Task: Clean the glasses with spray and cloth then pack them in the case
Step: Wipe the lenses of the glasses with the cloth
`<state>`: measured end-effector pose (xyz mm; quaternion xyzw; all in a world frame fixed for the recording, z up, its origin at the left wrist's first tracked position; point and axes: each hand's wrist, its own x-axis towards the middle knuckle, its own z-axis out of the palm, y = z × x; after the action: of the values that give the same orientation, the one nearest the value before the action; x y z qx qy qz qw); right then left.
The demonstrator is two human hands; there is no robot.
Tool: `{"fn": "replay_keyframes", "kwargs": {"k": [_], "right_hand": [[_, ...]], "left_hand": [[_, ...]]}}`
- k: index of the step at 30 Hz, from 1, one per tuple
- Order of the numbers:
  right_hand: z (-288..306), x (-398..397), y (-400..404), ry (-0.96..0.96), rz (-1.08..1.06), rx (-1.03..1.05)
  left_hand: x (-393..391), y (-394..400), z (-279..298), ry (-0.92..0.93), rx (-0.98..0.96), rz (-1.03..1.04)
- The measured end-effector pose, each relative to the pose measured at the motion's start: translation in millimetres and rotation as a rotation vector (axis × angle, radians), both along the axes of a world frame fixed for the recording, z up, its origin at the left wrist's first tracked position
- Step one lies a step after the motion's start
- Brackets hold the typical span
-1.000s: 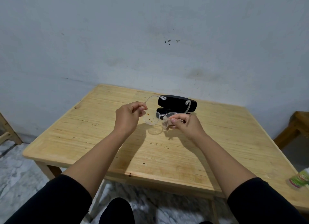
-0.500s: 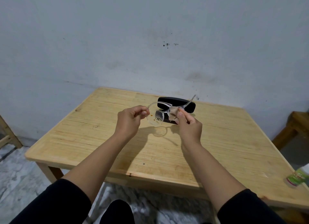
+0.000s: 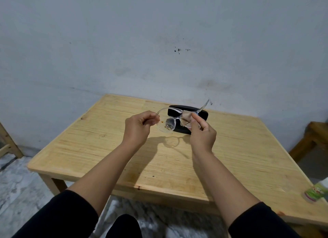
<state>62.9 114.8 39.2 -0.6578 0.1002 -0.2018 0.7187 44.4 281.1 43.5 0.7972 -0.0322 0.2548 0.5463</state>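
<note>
Clear-framed glasses [image 3: 174, 119] hang in the air above the wooden table [image 3: 99, 131]. My left hand [image 3: 138, 129] pinches the end of the left temple arm. My right hand [image 3: 202, 133] presses a small beige cloth [image 3: 187, 117] against the right lens. The left lens shows dark and reddish specks. One temple arm sticks up to the right. Behind the glasses lies a shut black case [image 3: 204, 113] on the table. A spray bottle [image 3: 315, 193] with a green label lies at the table's right front corner, partly cut off by the frame edge.
A pale wall rises right behind the table. Wooden furniture stands at the far right [image 3: 314, 140], and a wooden leg shows at the far left [image 3: 8, 145]. The floor below is grey marble.
Both hands lifted the glasses a little and turned them. The right hand's cloth has slid up over the right lens, and the right temple arm now points up to the right.
</note>
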Motion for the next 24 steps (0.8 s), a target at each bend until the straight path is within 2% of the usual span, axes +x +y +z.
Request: {"fn": "replay_keyframes", "kwargs": {"k": [11, 19, 24], "right_hand": [[0, 4, -5, -0.005, 0.193, -0.351], [6, -5, -7, 0.019, 0.360, -0.293], [0, -1, -13, 0.034, 0.409, -0.453]], "left_hand": [[5, 4, -1, -0.015, -0.001, 0.004], [8, 13, -5, 0.022, -0.020, 0.047], [8, 16, -3, 0.009, 0.012, 0.076]]}}
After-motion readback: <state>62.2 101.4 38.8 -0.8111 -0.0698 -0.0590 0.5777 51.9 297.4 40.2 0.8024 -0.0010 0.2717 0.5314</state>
